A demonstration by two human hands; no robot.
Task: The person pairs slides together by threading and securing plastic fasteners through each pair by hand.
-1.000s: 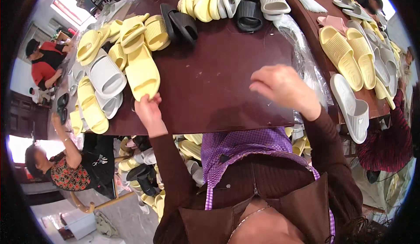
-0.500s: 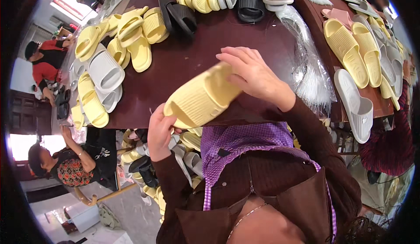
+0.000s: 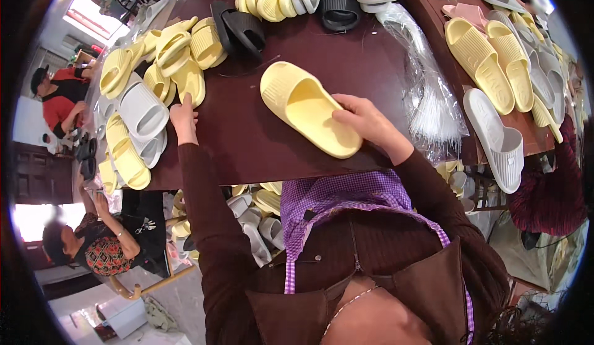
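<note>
My right hand (image 3: pixel 365 122) grips a yellow slide slipper (image 3: pixel 303 111) by the side of its heel end, thumb on the footbed and fingers beneath. The slipper is tilted over the table, its toe and ribbed strap pointing away to the left. At the pile on the left, my left hand (image 3: pixel 184 121) is closed on the heel end of another yellow slide slipper (image 3: pixel 190 80); its curled fingers are partly hidden. Grey slippers (image 3: pixel 143 110) lie just left of that hand, and more yellow slippers (image 3: pixel 173 47) are heaped behind it.
Black slippers (image 3: pixel 238 33) rest at the back of the dark red table (image 3: pixel 247 153). A bundle of clear plastic strips (image 3: pixel 427 91) lies on the right. Yellow and grey slippers (image 3: pixel 495 135) crowd the right-hand table. Two people (image 3: pixel 111 240) are on the left.
My left hand has let go of the first yellow slipper and moved left to another one in the pile. My right hand has turned the first slipper so its toe points away.
</note>
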